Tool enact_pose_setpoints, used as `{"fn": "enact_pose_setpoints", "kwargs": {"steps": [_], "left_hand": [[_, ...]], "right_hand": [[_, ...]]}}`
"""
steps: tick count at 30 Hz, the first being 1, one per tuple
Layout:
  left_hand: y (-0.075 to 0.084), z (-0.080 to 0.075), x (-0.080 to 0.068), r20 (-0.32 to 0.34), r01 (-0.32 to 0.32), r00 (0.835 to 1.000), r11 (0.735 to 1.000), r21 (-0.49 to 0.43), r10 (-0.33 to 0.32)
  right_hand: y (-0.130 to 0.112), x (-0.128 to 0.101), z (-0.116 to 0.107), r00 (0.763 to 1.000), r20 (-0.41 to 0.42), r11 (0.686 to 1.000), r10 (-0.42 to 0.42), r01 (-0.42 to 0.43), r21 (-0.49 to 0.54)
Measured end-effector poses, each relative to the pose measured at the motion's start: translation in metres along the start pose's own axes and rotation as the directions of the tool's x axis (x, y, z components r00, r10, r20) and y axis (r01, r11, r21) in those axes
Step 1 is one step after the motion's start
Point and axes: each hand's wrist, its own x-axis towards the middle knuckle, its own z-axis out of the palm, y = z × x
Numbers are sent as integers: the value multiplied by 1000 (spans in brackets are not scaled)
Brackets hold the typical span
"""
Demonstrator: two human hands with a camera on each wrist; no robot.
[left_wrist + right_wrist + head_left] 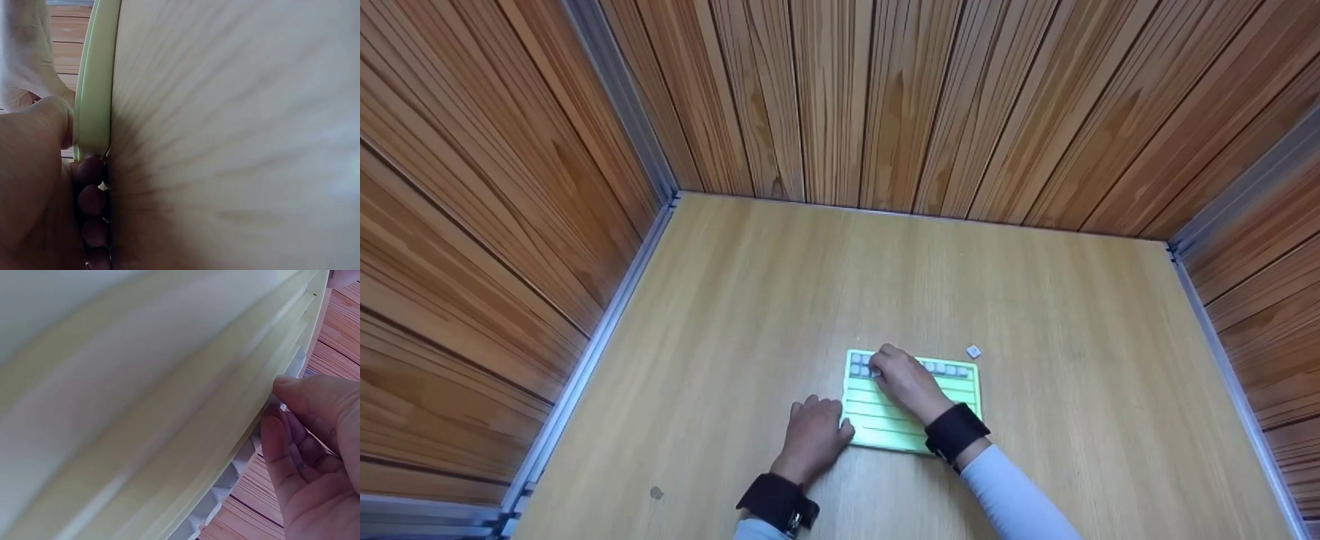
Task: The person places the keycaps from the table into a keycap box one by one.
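Observation:
A light green grooved board (889,420) lies flat on the wooden table (1035,300). Small grey-white tiles (949,369) fill its far row. My right hand (881,365) reaches over the board's far left part. In the right wrist view this right hand (275,404) pinches a tile between thumb and forefinger, beside other tiles (225,478) along the board (169,410). My left hand (825,424) is at the board's left edge. There the left hand (79,146) has its thumb against the board's rim (95,73) and its fingers curled alongside.
One loose tile (973,351) lies on the table just beyond the board's far right corner. Wood-panelled walls (840,97) with metal corner strips close in the table at the back and both sides. A small dark spot (656,493) marks the near left of the tabletop.

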Motion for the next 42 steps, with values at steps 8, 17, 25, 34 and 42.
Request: {"fn": "enact_pose_setpoints", "kwargs": {"steps": [8,17,25,34,42], "left_hand": [[1,0,-1,-22,-10,1000,1000,7,10],[1,0,1,5,5,1000,1000,-2,-5],[1,-1,0,25,17,1000,1000,-26,-16],[1,-1,-1,10,6,1000,1000,-19,-5],[2,-1,-2,-14,-8,1000,1000,-8,8]], "right_hand": [[2,-1,-6,999,-32,1000,-13,12,-13],[17,-4,-28,992,-30,992,121,-122,-31],[40,-16,-47,974,-37,973,222,-224,-47],[62,-31,-60,941,-23,939,339,-339,-61],[81,-37,-68,902,12,900,432,-430,-67]]}}
